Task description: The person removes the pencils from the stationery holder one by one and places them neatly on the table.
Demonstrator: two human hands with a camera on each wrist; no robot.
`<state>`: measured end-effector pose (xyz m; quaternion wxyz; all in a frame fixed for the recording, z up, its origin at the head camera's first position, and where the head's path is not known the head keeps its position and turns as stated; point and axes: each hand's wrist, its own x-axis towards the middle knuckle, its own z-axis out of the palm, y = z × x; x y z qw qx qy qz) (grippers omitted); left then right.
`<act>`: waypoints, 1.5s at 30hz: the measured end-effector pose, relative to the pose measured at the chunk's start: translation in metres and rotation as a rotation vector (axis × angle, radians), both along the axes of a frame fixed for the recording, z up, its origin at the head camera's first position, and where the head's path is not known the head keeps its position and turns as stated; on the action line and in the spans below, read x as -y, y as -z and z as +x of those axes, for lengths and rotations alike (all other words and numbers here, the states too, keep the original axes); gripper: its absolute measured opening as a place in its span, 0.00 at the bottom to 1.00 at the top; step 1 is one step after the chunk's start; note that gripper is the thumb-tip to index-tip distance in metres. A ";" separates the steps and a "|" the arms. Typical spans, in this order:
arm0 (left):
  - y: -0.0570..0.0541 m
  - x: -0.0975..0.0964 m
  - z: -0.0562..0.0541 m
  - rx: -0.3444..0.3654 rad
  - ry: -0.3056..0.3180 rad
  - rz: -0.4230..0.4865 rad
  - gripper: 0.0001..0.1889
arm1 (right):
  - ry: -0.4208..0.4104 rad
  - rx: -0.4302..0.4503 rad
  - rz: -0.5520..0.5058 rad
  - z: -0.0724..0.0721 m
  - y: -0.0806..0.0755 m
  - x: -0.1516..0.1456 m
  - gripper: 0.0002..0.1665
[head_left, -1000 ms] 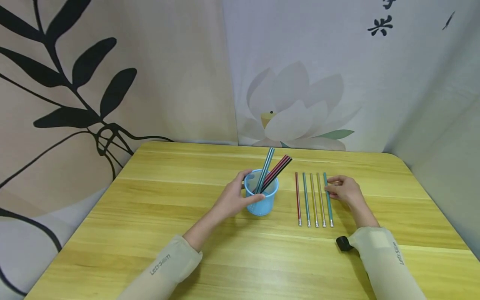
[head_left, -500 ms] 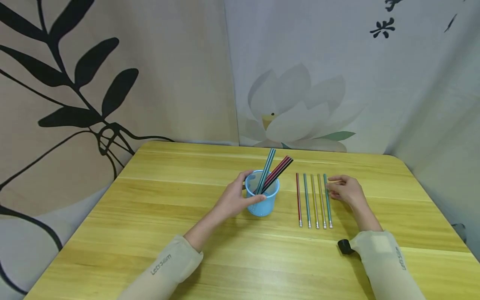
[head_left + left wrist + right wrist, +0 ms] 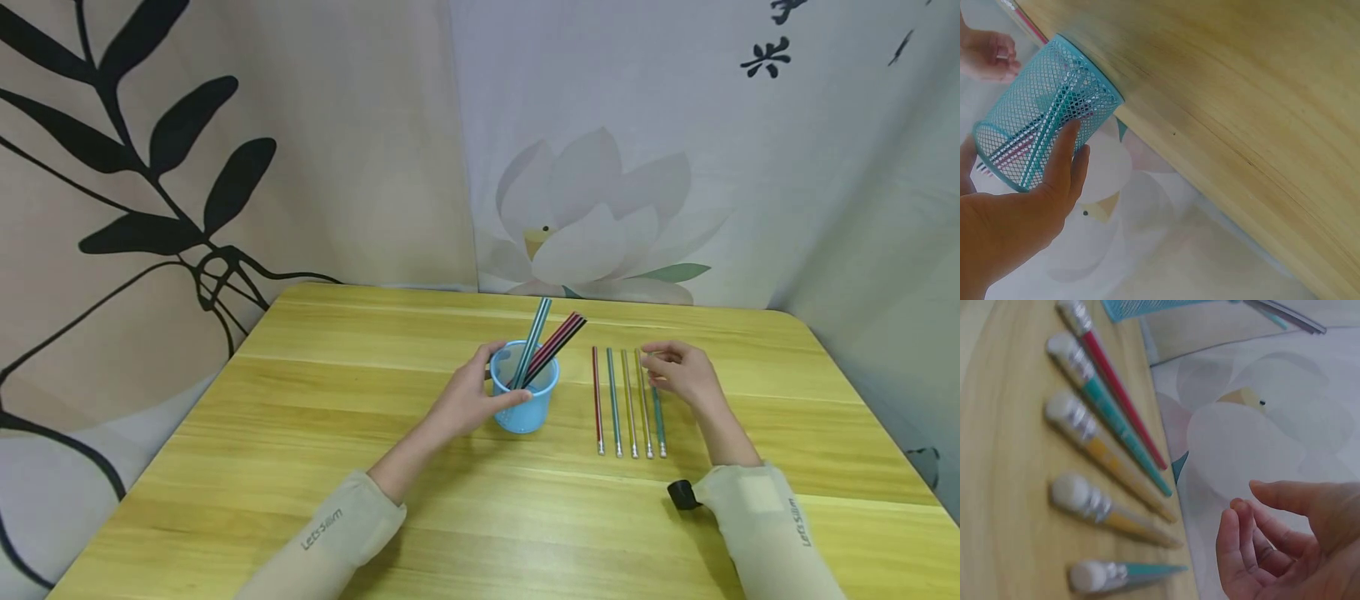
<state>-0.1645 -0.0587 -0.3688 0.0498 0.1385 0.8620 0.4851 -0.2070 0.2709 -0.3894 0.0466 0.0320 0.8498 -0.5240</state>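
Note:
My left hand (image 3: 468,398) grips a light blue mesh pencil cup (image 3: 525,414), fingers round the far side and thumb along the near side. Teal pencils (image 3: 534,337) and dark red and black ones (image 3: 557,342) lean in it. To its right, several pencils lie in a parallel row, white erasers towards me: a red pencil (image 3: 597,400), a teal pencil (image 3: 613,400), two yellow ones (image 3: 628,400) and another teal pencil (image 3: 1147,571) at the right end. Over that end hovers my right hand (image 3: 686,375), its fingers loosely bent, thumb apart, holding nothing.
The wooden table (image 3: 300,417) reaches back to a hanging cloth (image 3: 360,167) printed with leaves and a lotus. A small black object (image 3: 683,495) sticks out from the right sleeve cuff (image 3: 742,492).
My right hand has come off the rightmost teal pencil and moved slightly left and up over the row's far end. That pencil lies closer to the others. The left hand and cup stay put.

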 end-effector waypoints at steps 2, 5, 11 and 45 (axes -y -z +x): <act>0.000 0.000 0.000 -0.002 0.002 0.001 0.44 | -0.008 -0.019 -0.003 0.001 -0.004 0.004 0.27; 0.001 0.000 -0.001 -0.005 0.004 0.003 0.44 | -0.015 -0.045 0.003 0.002 -0.010 0.011 0.27; 0.002 0.001 -0.001 -0.008 0.005 0.005 0.44 | -0.038 -0.091 0.001 0.004 -0.019 0.025 0.24; 0.007 0.001 -0.001 0.044 0.000 0.071 0.44 | -0.195 -0.158 -0.063 0.010 -0.035 0.093 0.23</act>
